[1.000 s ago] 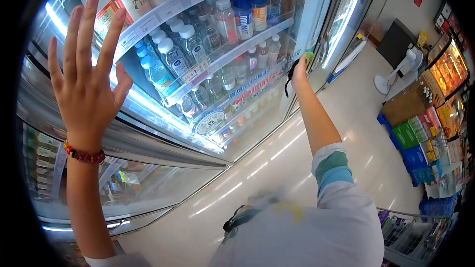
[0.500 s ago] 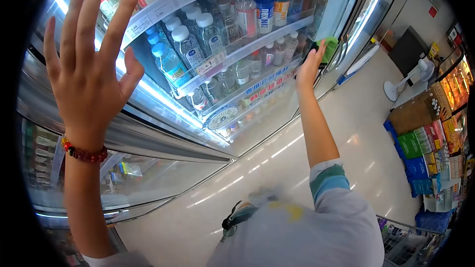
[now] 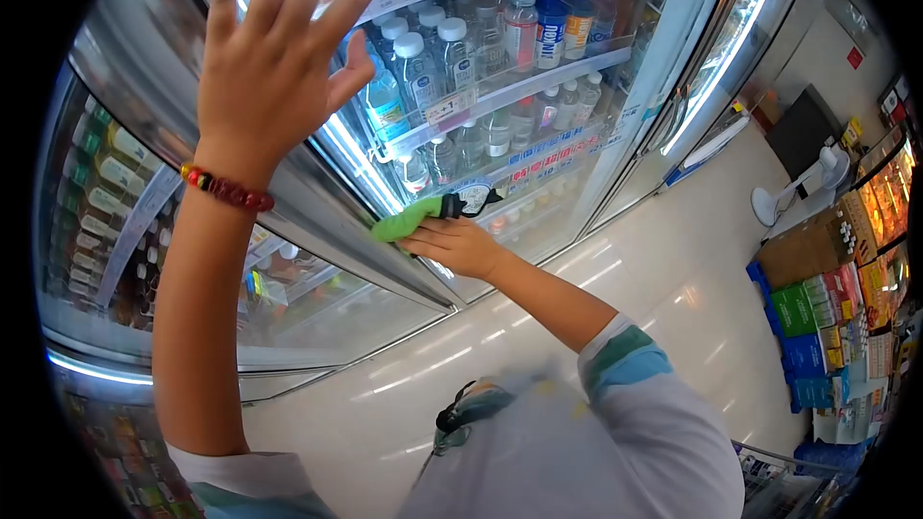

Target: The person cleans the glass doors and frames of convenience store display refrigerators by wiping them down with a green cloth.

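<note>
My right hand [image 3: 461, 248] holds a green cloth [image 3: 406, 221] with a black part at one end. The cloth lies against the lower left of the glass fridge door [image 3: 538, 226], by its metal frame [image 3: 336, 207]. Higher up and to the left, my left hand [image 3: 274, 67] is raised with fingers spread, a red bead bracelet [image 3: 226, 189] at the wrist. Whether its palm touches the door cannot be seen. Behind the glass stand rows of drink bottles [image 3: 418, 72], partly covered by my left hand.
Another glass-fronted fridge section [image 3: 106, 202] with bottles lies to the left. At the right are a white fan [image 3: 827, 168], a cardboard box [image 3: 806, 223] and stacked colourful packages [image 3: 798, 298]. A wire basket [image 3: 769, 471] is at the lower right, on the shiny floor [image 3: 663, 288] side.
My right hand has swept the green cloth left and down across the glass, from the door's right side to its left frame. My left hand appears further right, still spread, as the view shifted.
</note>
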`<state>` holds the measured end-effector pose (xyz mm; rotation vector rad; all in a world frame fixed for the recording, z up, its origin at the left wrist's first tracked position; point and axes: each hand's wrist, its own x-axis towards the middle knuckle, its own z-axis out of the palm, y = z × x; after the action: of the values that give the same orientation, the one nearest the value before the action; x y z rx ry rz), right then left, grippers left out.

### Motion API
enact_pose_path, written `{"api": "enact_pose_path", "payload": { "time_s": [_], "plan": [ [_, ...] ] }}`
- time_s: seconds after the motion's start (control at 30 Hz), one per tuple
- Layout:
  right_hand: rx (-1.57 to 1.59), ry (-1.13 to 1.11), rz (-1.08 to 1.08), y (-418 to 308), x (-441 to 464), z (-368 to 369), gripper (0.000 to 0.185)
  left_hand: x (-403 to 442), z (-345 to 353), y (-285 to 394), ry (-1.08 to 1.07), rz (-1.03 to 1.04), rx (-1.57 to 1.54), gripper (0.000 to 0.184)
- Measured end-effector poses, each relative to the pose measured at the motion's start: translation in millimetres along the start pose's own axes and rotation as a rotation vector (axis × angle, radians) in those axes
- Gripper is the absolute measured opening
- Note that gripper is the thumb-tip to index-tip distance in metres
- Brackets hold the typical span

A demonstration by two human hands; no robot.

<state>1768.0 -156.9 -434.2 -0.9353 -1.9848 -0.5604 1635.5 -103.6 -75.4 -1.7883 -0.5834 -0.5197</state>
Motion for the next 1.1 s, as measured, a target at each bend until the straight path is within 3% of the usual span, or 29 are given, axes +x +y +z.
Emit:
{"api": "enact_pose_path", "payload": {
  "time_s": [0.1, 0.17, 0.23, 0.3, 0.4, 0.43, 0.5, 0.53, 0.67, 0.73, 0.77, 0.9, 0.97, 1.03, 1.1],
  "plan": [
    [0.046, -0.343, 0.115, 7.9, -80.1, -1.7, 0.034, -2.5, -1.1, -5.7, -0.052, 0.044, 0.049, 0.098],
    [0.04, -0.583, 0.377, -4.9, -123.9, -22.3, 0.031, -2.8, 3.7, -8.1, 0.084, 0.038, -0.042, 0.102],
    [0.128, -0.485, 0.753, -26.0, -180.0, -43.4, 0.028, -6.1, 4.5, -11.5, 0.097, 0.055, -0.131, 0.094],
    [0.199, -0.371, 1.3, -51.4, -214.0, -72.0, 0.028, -7.0, 17.6, -11.2, 0.208, 0.049, -0.104, 0.092],
    [0.129, -0.087, 1.652, -94.6, -231.6, -132.0, 0.027, -4.9, 0.3, -21.9, 0.012, 0.1, -0.213, 0.082],
    [0.111, -0.085, 1.672, -108.2, -236.5, -149.9, 0.027, -5.7, -9.8, -9.2, -0.029, 0.051, 0.077, 0.08],
    [-0.035, 0.005, 1.636, -133.4, -247.0, -184.2, 0.028, -6.3, -24.1, -5.0, -0.133, 0.01, 0.093, 0.085],
    [-0.05, 0.037, 1.649, -144.1, -248.0, -199.5, 0.029, -13.2, 1.4, -6.8, 0.274, 0.052, -0.423, 0.056],
    [-0.01, 0.209, 1.699, -181.9, -238.7, -230.0, 0.028, -47.9, -72.8, 67.0, 0.159, 0.112, -1.33, 0.035],
    [0.074, 0.152, 1.779, -201.1, -193.6, -242.6, 0.025, -82.3, -93.3, 126.3, -0.191, 0.252, -1.698, 0.034],
    [0.091, 0.1, 1.779, -209.4, -176.9, -247.6, 0.024, -103.0, -93.6, 162.9, -0.198, 0.327, -1.791, 0.035],
    [0.189, -0.064, 1.721, -228.0, -97.8, -271.6, 0.021, -198.6, -100.5, 291.3, -0.533, 0.275, -2.088, 0.057],
    [0.156, -0.149, 1.677, -229.7, -86.7, -276.0, 0.021, -234.5, -109.8, 317.6, -0.766, 0.305, -2.207, 0.07],
    [0.146, -0.183, 1.594, -226.6, -85.9, -278.0, 0.02, -252.0, -117.3, 326.7, -1.076, 0.309, -2.294, 0.072],
    [0.162, -0.153, 1.625, -225.0, -87.8, -280.0, 0.021, -248.8, -125.0, 322.2, -1.113, 0.348, -2.297, 0.079]
  ]
}}
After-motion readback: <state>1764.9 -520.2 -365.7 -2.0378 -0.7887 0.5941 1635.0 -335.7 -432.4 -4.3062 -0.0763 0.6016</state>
